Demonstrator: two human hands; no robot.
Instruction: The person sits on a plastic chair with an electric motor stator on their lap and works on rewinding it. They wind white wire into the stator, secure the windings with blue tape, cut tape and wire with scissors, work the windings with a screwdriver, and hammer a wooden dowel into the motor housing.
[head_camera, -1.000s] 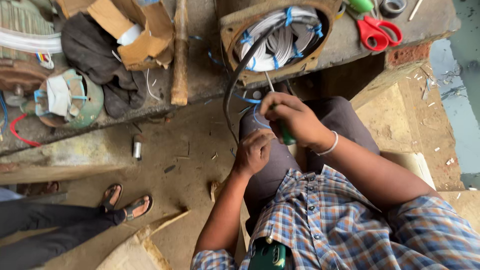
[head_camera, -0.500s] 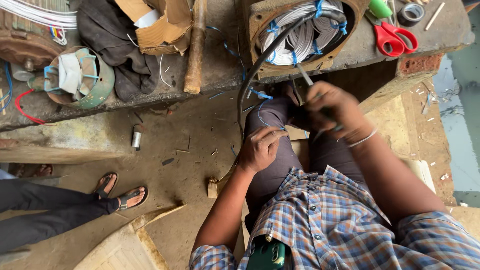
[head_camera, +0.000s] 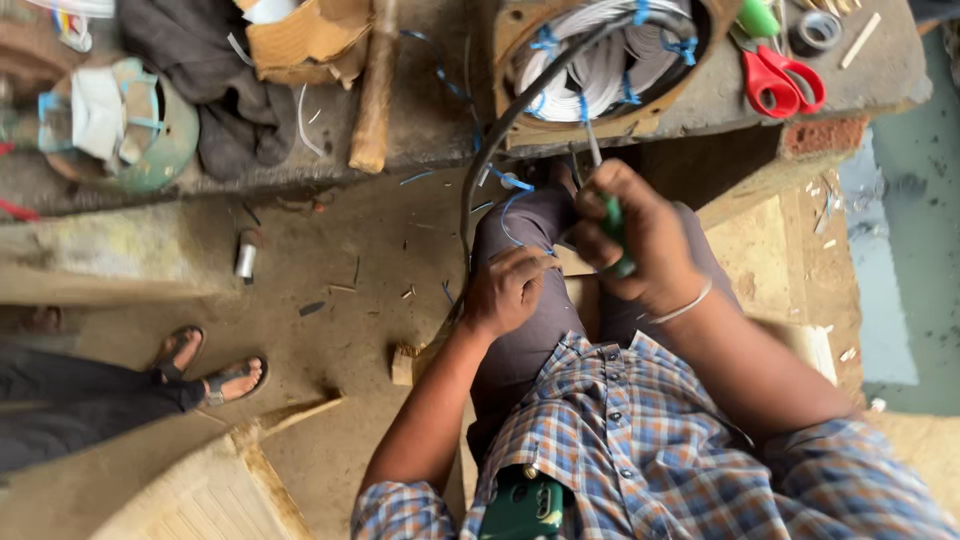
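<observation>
At centre frame the right hand (head_camera: 640, 235) is gripping a green-handled tool (head_camera: 612, 222), fingers wrapped tight, while the left hand (head_camera: 508, 290) is pinching the dark cable (head_camera: 500, 140) running from the wound coil (head_camera: 600, 60) at upper centre; steadying it close probably helps.

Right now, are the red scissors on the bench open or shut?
Shut: the red scissors lie flat on the bench, handle loops side by side. Blades run out of frame.
</observation>
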